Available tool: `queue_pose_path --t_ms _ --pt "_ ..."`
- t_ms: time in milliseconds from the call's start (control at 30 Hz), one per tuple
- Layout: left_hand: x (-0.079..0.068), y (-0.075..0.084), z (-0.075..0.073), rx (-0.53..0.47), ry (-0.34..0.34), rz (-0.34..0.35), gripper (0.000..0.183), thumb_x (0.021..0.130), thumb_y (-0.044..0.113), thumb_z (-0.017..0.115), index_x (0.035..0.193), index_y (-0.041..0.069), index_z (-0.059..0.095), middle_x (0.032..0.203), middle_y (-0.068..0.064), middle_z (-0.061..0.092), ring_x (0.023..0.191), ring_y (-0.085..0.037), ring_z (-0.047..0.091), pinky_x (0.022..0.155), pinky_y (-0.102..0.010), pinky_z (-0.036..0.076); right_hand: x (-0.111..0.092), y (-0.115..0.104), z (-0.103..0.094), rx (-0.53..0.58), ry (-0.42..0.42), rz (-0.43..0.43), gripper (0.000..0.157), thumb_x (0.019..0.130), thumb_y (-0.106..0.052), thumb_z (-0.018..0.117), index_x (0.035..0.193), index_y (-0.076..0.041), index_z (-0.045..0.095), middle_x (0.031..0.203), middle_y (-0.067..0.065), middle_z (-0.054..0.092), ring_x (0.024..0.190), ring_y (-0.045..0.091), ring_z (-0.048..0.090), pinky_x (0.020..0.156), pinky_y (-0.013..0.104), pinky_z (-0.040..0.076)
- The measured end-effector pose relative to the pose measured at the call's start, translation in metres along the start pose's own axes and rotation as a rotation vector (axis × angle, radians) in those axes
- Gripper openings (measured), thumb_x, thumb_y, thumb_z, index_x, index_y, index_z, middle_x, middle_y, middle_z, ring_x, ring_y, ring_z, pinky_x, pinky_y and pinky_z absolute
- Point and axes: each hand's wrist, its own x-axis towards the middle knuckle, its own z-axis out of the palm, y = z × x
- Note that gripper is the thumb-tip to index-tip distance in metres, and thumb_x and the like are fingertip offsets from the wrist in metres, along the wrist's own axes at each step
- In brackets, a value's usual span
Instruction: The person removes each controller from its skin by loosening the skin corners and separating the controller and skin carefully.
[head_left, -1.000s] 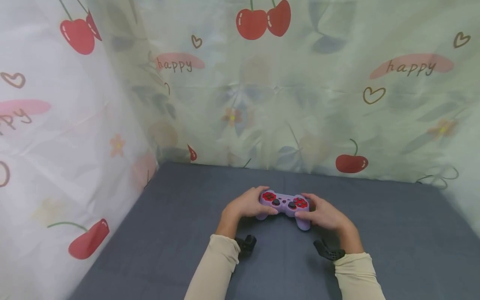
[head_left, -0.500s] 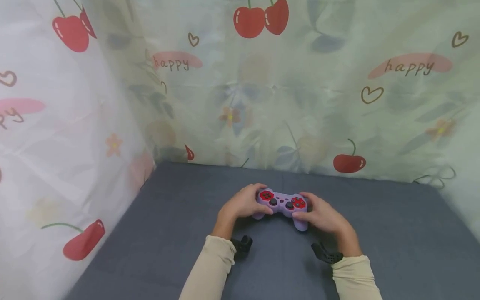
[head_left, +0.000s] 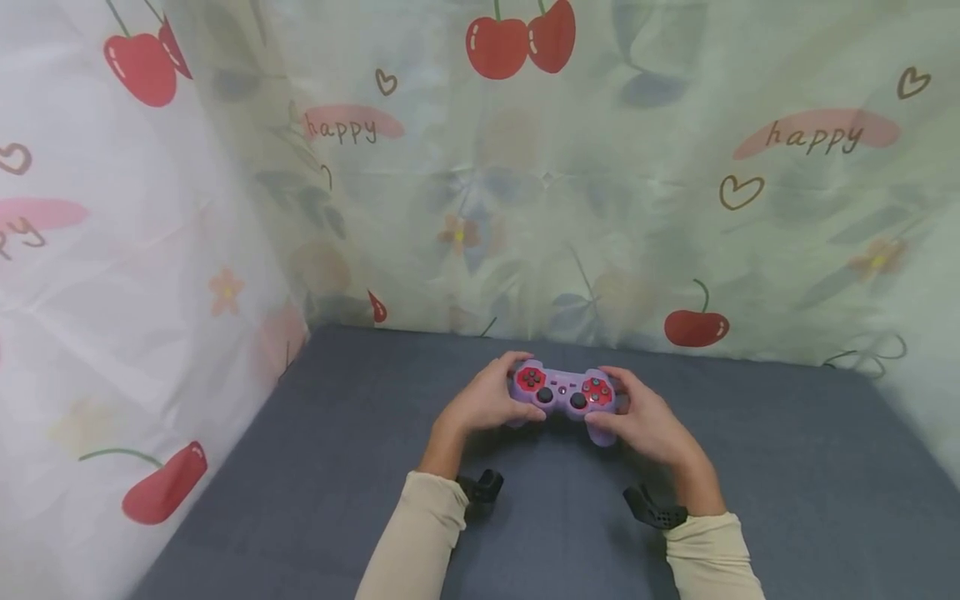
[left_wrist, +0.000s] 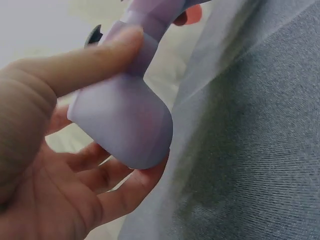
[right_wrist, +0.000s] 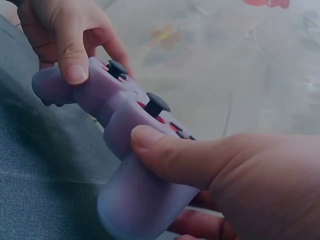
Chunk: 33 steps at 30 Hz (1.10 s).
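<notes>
A purple game controller (head_left: 562,380) with red button panels and two black thumbsticks is held between both hands. The left hand (head_left: 491,395) grips its left end, thumb on the near edge and fingers round the far side. At the other end, the right hand (head_left: 647,417) pinches it the same way, thumb near the right grip. In the left wrist view the controller's rounded handle (left_wrist: 125,122) rests against curled fingertips, raised over the cloth. The right wrist view shows both thumbs on the near side of the controller (right_wrist: 145,200), below the thumbsticks.
Dark grey cloth (head_left: 337,500) covers the table. Behind it and to the left hang pale curtains (head_left: 525,208) printed with cherries, hearts and the word happy. Black wrist mounts (head_left: 654,507) sit on both forearms, below beige sleeves (head_left: 416,533).
Both hands have raised the controller slightly off the table and tilted it, so it sits a little higher in the head view. The head view has shifted slightly.
</notes>
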Motion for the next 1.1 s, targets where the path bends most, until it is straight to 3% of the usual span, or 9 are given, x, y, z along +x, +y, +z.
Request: queue_pose_path --t_ms 200,367,567,733,900,1100 --pt "-0.001 0.004 0.001 -0.188 -0.027 -0.025 0.089 0.083 0.049 0.082 0.155 0.032 0.032 0.115 -0.003 0.063 0.087 -0.018 0.066 0.077 -0.034 0.057 -0.002 -0.003 0.0 0.015 0.058 -0.046 0.083 0.087 -0.026 0.083 0.154 -0.016 0.035 0.137 0.016 0.055 0.092 0.023 0.067 0.073 0.028 0.058" --pt "0.002 0.007 0.004 -0.297 0.061 0.027 0.078 0.091 0.049 0.074 0.155 0.029 0.034 0.121 -0.003 0.061 0.098 -0.017 0.064 0.086 -0.033 0.055 0.001 -0.008 0.005 -0.002 0.134 -0.083 0.082 0.087 -0.019 0.083 0.153 -0.019 0.034 0.14 0.016 0.051 0.083 0.024 0.066 0.071 0.028 0.058" --pt "0.002 0.011 0.006 -0.399 0.134 0.038 0.086 0.087 0.042 0.081 0.156 0.026 0.032 0.123 -0.005 0.061 0.098 -0.018 0.069 0.089 -0.034 0.06 0.003 -0.018 0.015 -0.016 0.224 -0.149 0.079 0.086 -0.012 0.082 0.151 -0.02 0.036 0.142 0.017 0.051 0.092 0.028 0.068 0.072 0.024 0.058" --pt "0.0 0.014 0.004 -0.393 0.175 0.044 0.089 0.084 0.035 0.085 0.156 0.022 0.034 0.131 -0.005 0.058 0.099 -0.019 0.068 0.086 -0.034 0.061 0.003 -0.023 0.017 -0.023 0.244 -0.19 0.078 0.087 -0.009 0.081 0.15 -0.019 0.037 0.14 0.016 0.054 0.097 0.03 0.069 0.078 0.033 0.061" --pt "0.0 0.014 0.003 -0.363 0.171 0.048 0.077 0.085 0.033 0.084 0.148 0.017 0.043 0.126 -0.009 0.061 0.095 -0.019 0.069 0.083 -0.034 0.062 0.002 -0.021 0.018 -0.024 0.222 -0.175 0.077 0.087 -0.009 0.081 0.15 -0.017 0.037 0.14 0.017 0.056 0.103 0.033 0.067 0.084 0.047 0.061" --pt "-0.001 0.014 0.003 -0.325 0.18 0.054 0.065 0.085 0.027 0.085 0.136 0.015 0.047 0.121 -0.011 0.062 0.092 -0.021 0.067 0.078 -0.033 0.061 0.003 -0.019 0.017 -0.014 0.205 -0.166 0.071 0.09 -0.011 0.078 0.15 -0.015 0.042 0.14 0.019 0.057 0.112 0.037 0.066 0.094 0.053 0.058"
